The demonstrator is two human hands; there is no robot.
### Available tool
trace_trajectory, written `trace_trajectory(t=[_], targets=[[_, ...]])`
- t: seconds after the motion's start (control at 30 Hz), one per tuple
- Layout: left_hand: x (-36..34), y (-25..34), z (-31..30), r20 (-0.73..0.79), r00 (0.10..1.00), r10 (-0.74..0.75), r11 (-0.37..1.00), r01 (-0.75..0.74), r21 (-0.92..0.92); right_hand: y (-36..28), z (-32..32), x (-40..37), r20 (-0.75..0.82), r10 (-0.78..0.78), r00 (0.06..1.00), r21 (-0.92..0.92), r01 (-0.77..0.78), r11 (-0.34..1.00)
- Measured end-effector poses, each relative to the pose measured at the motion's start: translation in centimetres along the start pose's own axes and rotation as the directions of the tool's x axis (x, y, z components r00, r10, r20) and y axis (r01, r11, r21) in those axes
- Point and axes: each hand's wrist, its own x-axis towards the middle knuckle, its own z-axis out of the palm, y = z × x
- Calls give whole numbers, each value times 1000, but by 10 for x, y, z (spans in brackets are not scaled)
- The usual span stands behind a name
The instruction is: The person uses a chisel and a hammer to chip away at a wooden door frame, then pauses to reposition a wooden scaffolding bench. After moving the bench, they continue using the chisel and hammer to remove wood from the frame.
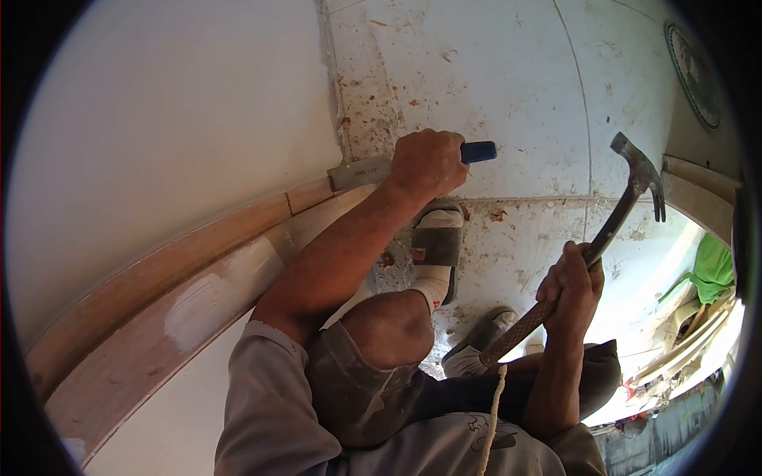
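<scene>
My left hand (pixel 427 163) is closed around a chisel (pixel 365 170) with a blue handle end and a flat steel blade. The blade tip rests against the end of a wooden baseboard (pixel 238 226) where it meets the white wall (pixel 159 111). My right hand (pixel 573 284) grips the handle of a claw hammer (pixel 635 176), raised to the right with its head well away from the chisel's blue end. My bent knee and sandalled feet lie between the two hands.
A dusty tiled floor (pixel 508 95) with debris flecks fills the top centre. The baseboard curves along the wall to the lower left. A doorway edge with green cloth (pixel 713 270) and clutter sits at the right. A round drain cover (pixel 692 75) is at the top right.
</scene>
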Motion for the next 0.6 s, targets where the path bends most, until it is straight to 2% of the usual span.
trace_trajectory(t=[0.03,0.07,0.1,0.17,0.23,0.3,0.4,0.6], targets=[[-1,0,2,-20,999,30,1000,-30,2,0,2,-3,177,147,973,-244,-102,964],[-2,1,2,-15,999,38,999,-38,3,1,3,-7,299,325,897,-483,-151,863],[-3,3,2,-8,1000,28,1000,-28,13,7,3,-10,256,251,933,-416,-128,900],[4,2,-4,-23,1000,11,999,-11,32,5,-1,-6,251,248,936,-370,-144,918],[0,4,-4,50,999,-19,1000,19,13,8,-5,-8,235,285,929,-340,-196,920],[2,2,0,47,999,-17,1000,16,21,8,-1,-2,178,232,956,-230,-189,955],[5,2,3,49,998,-24,999,23,35,13,-11,5,131,231,964,-150,-212,966],[8,4,4,80,994,-71,997,67,45,17,-15,6,116,244,963,-88,-235,968]])
